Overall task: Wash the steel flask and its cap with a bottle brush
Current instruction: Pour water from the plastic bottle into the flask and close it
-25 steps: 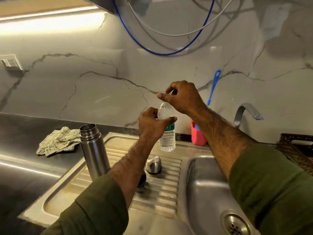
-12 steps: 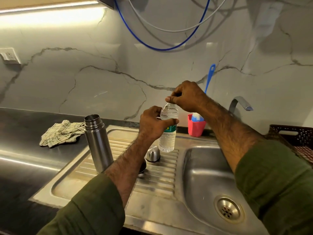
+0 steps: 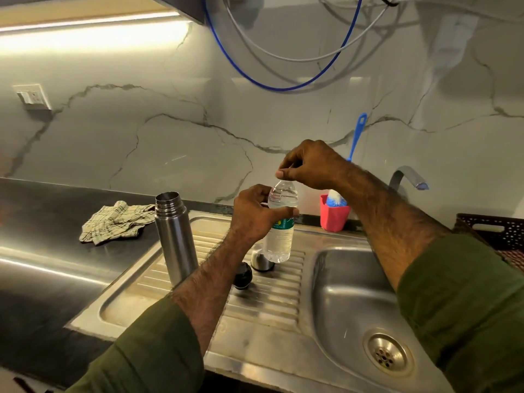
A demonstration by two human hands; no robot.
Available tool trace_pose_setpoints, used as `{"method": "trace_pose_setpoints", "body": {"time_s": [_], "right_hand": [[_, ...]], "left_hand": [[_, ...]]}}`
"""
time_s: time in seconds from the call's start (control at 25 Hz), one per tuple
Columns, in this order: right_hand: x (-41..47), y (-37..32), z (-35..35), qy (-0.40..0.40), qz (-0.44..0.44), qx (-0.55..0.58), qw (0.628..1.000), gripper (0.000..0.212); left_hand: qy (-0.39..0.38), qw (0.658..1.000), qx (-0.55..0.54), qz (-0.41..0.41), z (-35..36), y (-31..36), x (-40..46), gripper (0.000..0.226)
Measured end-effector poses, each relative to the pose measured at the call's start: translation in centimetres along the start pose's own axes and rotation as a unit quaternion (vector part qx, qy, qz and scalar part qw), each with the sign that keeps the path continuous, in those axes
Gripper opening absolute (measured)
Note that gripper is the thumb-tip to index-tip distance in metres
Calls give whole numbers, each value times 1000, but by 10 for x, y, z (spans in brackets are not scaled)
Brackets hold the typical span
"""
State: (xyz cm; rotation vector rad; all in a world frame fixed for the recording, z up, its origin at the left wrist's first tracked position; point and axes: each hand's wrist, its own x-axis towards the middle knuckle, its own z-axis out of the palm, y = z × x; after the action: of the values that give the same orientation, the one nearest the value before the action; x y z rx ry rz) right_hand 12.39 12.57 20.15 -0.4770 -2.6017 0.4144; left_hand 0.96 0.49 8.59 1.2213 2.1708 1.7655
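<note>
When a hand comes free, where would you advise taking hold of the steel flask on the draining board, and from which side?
Grip the steel flask around its smooth mid-body, coming from the left. It stands upright and open-mouthed; the left hand and forearm cross its right side, and the threaded neck offers poorer purchase.

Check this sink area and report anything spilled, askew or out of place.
Nothing looks spilled or damaged. The steel flask stands upright and open on the drainboard; its steel cap and black stopper sit beside it. The only untidy item is the checked cloth, crumpled on the dark counter.
</note>
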Motion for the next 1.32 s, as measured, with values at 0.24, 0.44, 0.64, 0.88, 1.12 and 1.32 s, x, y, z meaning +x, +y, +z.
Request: {"method": "trace_pose_setpoints", "body": {"time_s": [0.24, 0.44, 0.64, 0.88, 1.12, 1.32], "right_hand": [[-15, -9, -6, 61, -16, 148, 987, 27], [-77, 2, 35, -6, 37, 236, 971, 25], [-129, 3, 94, -154, 58, 144, 976, 21], [-172, -11, 136, -308, 18, -6, 951, 21], [-163, -4, 126, -261, 86, 20, 961, 29], [-117, -13, 118, -36, 166, 244, 955, 98]], "left_hand": [[28, 999, -42, -9, -27, -4, -9, 54], [92, 994, -63, -21, -50, -5, -10, 54], [83, 995, -50, -15, -58, 1, -14, 59], [73, 997, -35, -5, -56, 1, -23, 68], [72, 997, -29, 10, -60, 8, -24, 62], [66, 997, 1, 29, -64, 21, -23, 69]]}}
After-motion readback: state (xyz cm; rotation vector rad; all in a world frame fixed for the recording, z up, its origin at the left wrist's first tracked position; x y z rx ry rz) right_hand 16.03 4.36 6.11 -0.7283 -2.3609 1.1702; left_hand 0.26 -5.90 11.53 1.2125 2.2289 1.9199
